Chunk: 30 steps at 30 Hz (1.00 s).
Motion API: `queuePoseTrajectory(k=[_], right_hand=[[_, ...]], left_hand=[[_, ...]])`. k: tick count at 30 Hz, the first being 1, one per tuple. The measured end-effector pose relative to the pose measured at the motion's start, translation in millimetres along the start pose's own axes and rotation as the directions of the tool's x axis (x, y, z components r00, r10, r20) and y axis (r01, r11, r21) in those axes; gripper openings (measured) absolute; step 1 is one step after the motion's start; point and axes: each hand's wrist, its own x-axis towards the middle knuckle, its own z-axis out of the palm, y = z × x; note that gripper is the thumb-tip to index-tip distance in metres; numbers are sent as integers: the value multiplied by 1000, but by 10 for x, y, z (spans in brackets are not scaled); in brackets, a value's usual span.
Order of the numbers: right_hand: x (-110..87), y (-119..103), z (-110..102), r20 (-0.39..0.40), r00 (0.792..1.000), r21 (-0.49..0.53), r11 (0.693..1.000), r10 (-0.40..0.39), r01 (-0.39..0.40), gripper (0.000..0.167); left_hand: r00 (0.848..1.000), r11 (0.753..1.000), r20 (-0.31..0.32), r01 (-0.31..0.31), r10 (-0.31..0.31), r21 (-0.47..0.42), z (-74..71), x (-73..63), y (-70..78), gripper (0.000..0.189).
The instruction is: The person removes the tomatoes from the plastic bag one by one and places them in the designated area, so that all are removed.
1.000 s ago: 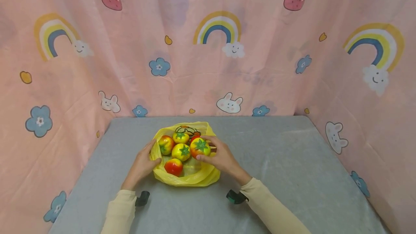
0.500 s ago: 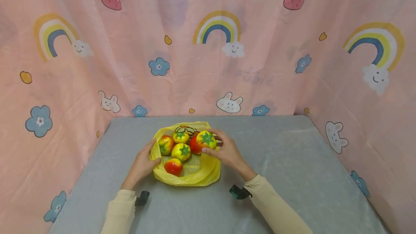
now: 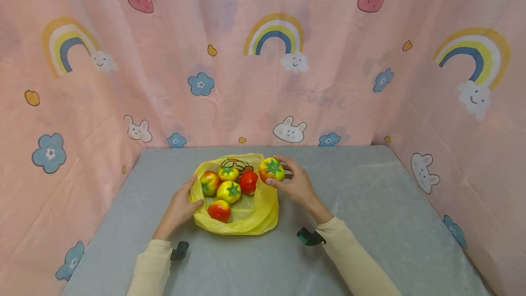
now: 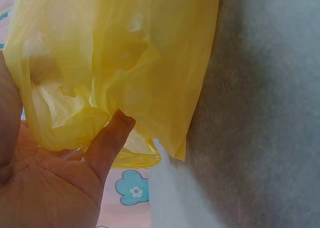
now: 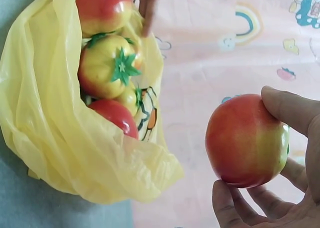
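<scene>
Sleeves: pale left sleeve (image 3: 152,266) and right sleeve (image 3: 355,255), both cut off by the lower edge.
Left hand: (image 3: 178,207) thumb and fingers apart on either side of the bag's left edge, holding it. A light, steady hold should serve best, since a hard tug could fold the mouth in. Part of the fingers is hidden by the film, so how firm the pinch is cannot be told.
Yellow plastic bag: (image 3: 267,216) on the worktop (image 3: 349,204), mouth spread open. The slack right rim looks apt to snag, so the tomato had better pass it with room to spare. The base and the printed figure are largely out of sight.
Tomatoes in bag: five show, the front tomato (image 3: 219,211) nearest, then the middle tomato (image 3: 228,192); any lying deeper would be hidden.
Right hand: (image 3: 297,186) thumb and fingers clamped round one tomato. An even grip seems wise on so smooth a skin; some fingers are behind the fruit.
Held tomato: (image 3: 271,169) in the air just beside the bag's right rim, apart from it in the right wrist view. Whether it is real or a model is hard to say.
Pink printed curtain: (image 3: 337,95) behind everything, cut off above.
</scene>
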Motion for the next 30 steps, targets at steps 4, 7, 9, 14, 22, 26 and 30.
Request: queuePoseTrajectory(k=[4, 7, 9, 14, 22, 26, 30], right_hand=[[15, 36, -52, -29, 1000, 10, 1000, -9, 10, 66], [21, 54, -81, -43, 999, 4, 1000, -9, 9, 67], [28, 73, -94, -53, 999, 7, 1000, 3, -2, 67], [39, 149, -127, -78, 996, 19, 999, 33, -32, 68], [65, 281, -175, -100, 993, 25, 998, 64, -61, 68], [92, 376, -189, -111, 991, 24, 997, 73, -71, 68], [122, 459, -199, -126, 988, 20, 996, 92, -90, 67]], left_hand=[[1000, 1000, 1, -3, 3, -2, -2, 2, -9, 80], [1000, 1000, -5, -15, 15, -3, -4, 3, -12, 80], [1000, 1000, -11, -28, 28, 2, -6, 5, -17, 79], [999, 999, -21, -47, 48, 16, -7, 6, -25, 78], [999, 999, -13, -34, 34, 8, -2, 7, -29, 79], [1000, 1000, -12, -28, 28, 14, -5, 11, -24, 78], [1000, 999, -12, -23, 24, 22, -1, 22, -40, 78]])
